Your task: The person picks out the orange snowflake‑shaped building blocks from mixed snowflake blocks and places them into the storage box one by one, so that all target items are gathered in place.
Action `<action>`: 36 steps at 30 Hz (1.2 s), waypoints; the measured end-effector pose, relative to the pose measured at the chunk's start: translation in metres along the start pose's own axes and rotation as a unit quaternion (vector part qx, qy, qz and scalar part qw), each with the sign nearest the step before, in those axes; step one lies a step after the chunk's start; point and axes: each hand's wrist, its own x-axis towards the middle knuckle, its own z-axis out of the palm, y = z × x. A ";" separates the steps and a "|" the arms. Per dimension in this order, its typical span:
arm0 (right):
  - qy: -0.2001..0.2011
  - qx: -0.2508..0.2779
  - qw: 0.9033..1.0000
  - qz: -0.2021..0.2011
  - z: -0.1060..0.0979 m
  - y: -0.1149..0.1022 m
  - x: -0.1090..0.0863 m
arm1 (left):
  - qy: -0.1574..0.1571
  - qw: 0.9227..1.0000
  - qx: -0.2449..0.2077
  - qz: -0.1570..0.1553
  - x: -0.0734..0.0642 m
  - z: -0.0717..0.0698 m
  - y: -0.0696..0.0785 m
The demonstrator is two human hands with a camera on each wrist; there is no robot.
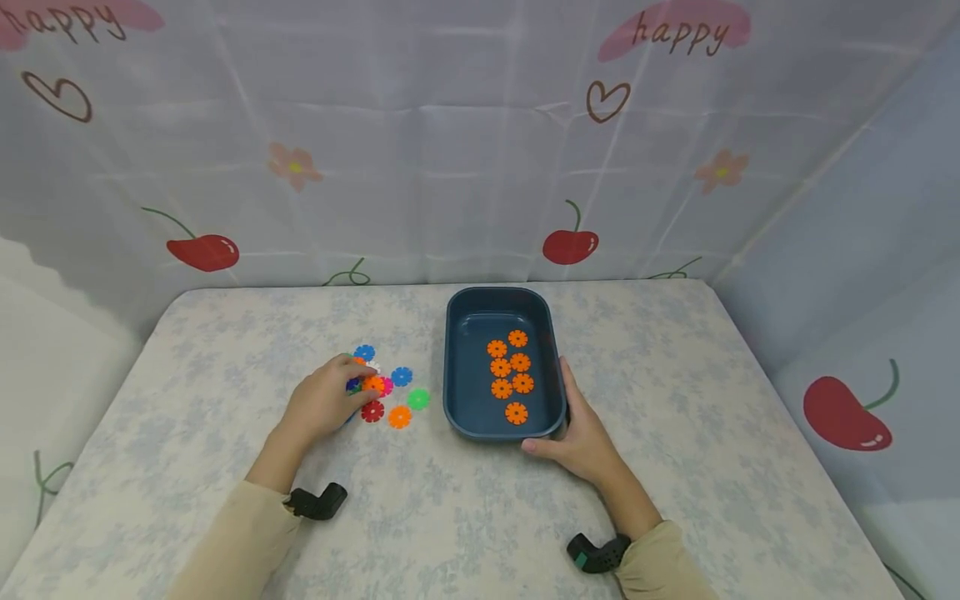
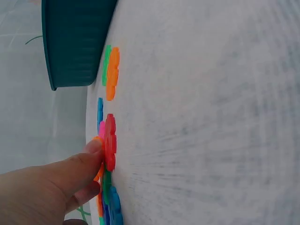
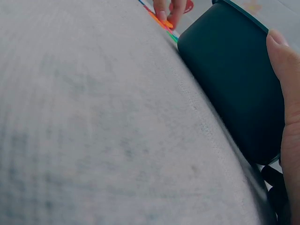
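We see the left hand over a cluster of small slotted discs, its grip closed on 1 orange disc pinched between thumb and fingers; whether that disc has left the table we cannot tell. Around it we find a dark red disc just nearer to us, a pink disc at its right edge, and more pieces partly hidden by the fingers. A blue disc, a light green disc and a second orange disc lie a little to the right, while another blue disc sits at the far edge of the cluster.

To the right of these stands a dark blue rectangular tray — 7 orange discs lie flat on its floor, mostly in 2 uneven columns. Our right hand grasps the tray by its near right corner, thumb on the near side and fingers along the right wall.

We wear a black device at each wrist, below beige sleeves. Behind the table hangs a pale curtain printed with cherries, hearts and flowers.
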 end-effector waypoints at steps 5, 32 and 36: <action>0.001 -0.003 1.000 -0.001 -0.001 0.000 0.000 | 0.009 1.000 -0.005 -0.002 -0.001 0.003 -0.003; -0.003 0.006 1.000 -0.004 -0.001 -0.001 0.000 | -0.010 0.998 -0.064 -0.017 -0.001 0.006 -0.006; -0.003 0.011 1.000 -0.003 -0.001 0.001 0.001 | -0.021 0.997 -0.069 -0.023 0.000 0.004 -0.004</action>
